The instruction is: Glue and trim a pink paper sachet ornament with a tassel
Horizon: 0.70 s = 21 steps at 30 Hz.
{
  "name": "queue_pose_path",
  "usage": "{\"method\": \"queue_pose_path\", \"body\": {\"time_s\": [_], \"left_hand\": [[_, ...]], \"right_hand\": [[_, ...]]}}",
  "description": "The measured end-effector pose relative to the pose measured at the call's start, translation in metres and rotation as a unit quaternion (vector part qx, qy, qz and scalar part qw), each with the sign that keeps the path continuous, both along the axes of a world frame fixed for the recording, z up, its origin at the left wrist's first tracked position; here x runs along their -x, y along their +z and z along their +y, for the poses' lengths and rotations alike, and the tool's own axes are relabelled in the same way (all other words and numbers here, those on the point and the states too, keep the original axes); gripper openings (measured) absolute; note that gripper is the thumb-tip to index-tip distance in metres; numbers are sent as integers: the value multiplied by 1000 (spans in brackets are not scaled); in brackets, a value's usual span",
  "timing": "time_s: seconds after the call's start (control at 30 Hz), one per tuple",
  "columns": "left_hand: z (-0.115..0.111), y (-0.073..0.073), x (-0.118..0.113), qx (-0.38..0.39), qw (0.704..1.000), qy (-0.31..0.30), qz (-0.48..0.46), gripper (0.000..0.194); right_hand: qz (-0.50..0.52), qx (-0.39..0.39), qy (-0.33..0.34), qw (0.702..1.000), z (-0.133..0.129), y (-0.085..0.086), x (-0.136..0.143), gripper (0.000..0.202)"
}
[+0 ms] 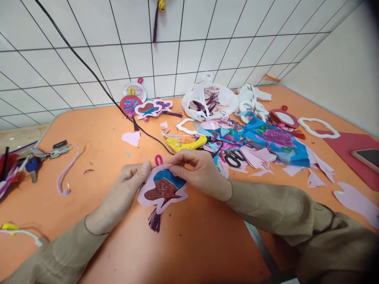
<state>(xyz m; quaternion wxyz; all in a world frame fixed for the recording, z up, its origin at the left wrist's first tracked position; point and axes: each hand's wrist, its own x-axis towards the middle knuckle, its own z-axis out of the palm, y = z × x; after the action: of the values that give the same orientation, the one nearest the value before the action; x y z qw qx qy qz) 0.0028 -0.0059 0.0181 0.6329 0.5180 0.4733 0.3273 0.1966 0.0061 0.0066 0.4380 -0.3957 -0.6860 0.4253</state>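
Observation:
A pink cloud-shaped ornament (161, 190) with a blue and dark red patterned centre is held up between both hands. A pink loop (159, 159) stands at its top edge, and a dark purple tassel (155, 220) hangs below. My left hand (132, 181) pinches the ornament's upper left edge between thumb and fingers. My right hand (198, 171) is closed on the upper right edge, thumb and index finger pressed together there. Just behind my right hand lies a yellow glue gun (186, 143), its black cord running up to the left.
Scissors (233, 158) lie among fabric and paper scraps (266, 138) on the right. Finished-looking ornaments (148, 107) lean by the tiled wall, near a plastic bag (209, 100). Keys (59, 150) and a pink pipe cleaner (63, 177) are on the left; a phone (367, 158) is far right.

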Motion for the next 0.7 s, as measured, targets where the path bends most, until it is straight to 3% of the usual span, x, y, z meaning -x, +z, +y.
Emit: {"method": "queue_pose_path", "body": {"time_s": [0.2,0.33,0.5,0.7], "left_hand": [[4,-2,0,41,998,11,-49,48],[5,-2,-2,73,996,11,-58,45],[4,-3,-2,36,999,-6,-19,46],[8,-6,6,11,999,-45,-14,47]], "right_hand": [[-4,-57,-16,998,-1,-5,-2,7],[3,-94,38,995,0,-5,-4,10],[26,33,83,996,3,-7,-3,11],[89,154,50,983,5,-12,-2,17]]}}
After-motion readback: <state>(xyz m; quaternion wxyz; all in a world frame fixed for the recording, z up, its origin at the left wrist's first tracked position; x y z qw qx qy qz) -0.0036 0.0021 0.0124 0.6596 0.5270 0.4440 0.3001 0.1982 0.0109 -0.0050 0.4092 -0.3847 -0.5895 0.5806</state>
